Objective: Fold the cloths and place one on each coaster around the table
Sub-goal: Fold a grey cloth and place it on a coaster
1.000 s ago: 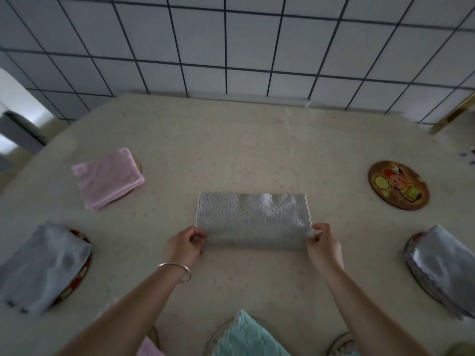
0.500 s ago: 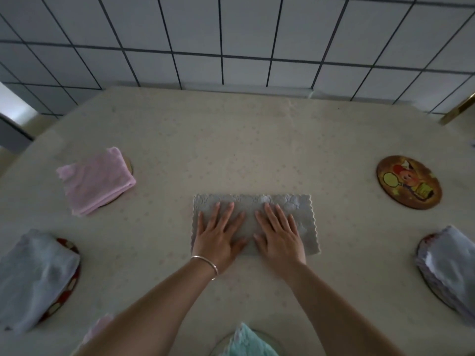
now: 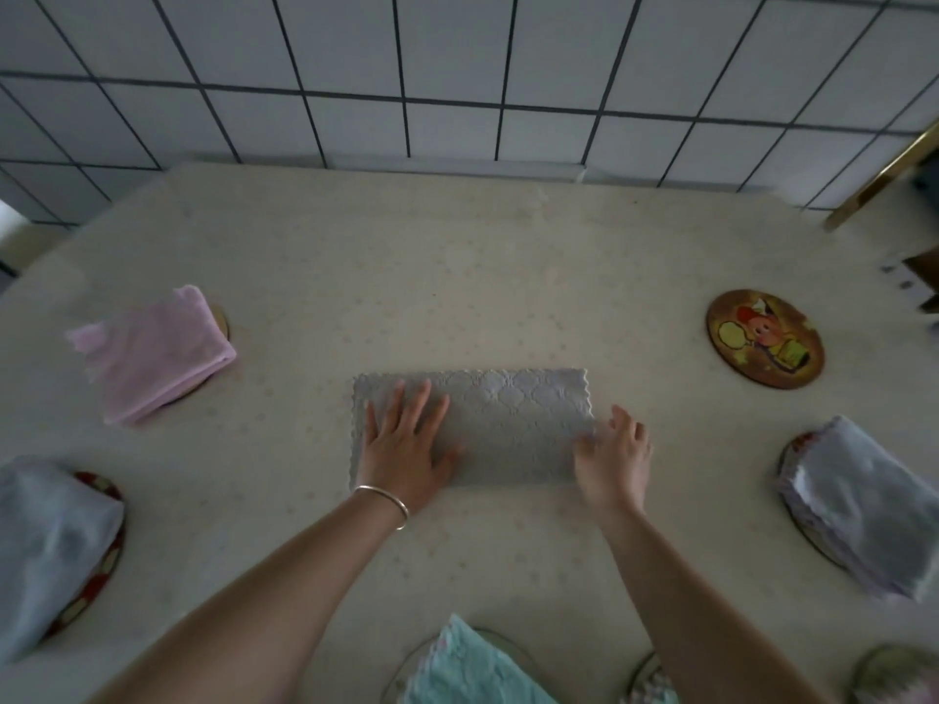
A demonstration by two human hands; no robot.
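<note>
Head view showed a grey quilted cloth with scalloped edges [image 3: 488, 424], folded into a long rectangle, lying flat at the centre of the cream dotted tablecloth [image 3: 457, 276]. The left hand [image 3: 406, 444] lay palm-down on the cloth's nine o'clock end, fingers straight and spread. The right hand [image 3: 615, 454] was at the three o'clock end, fingers loosely bent at the cloth's edge; whether they pinched it could not be told. A thin metal bangle [image 3: 386, 503] circled the left wrist.

Around the table, a folded pink cloth [image 3: 152, 353] sat at ten o'clock, a folded pale blue cloth [image 3: 45, 546] on a red-rimmed coaster [image 3: 109, 505] at eight o'clock, a folded mint-green cloth [image 3: 467, 668] at six o'clock, and a folded lilac-grey cloth [image 3: 864, 505] at four o'clock. A round brown coaster with a cartoon picture [image 3: 764, 338] lay bare at two o'clock.
</note>
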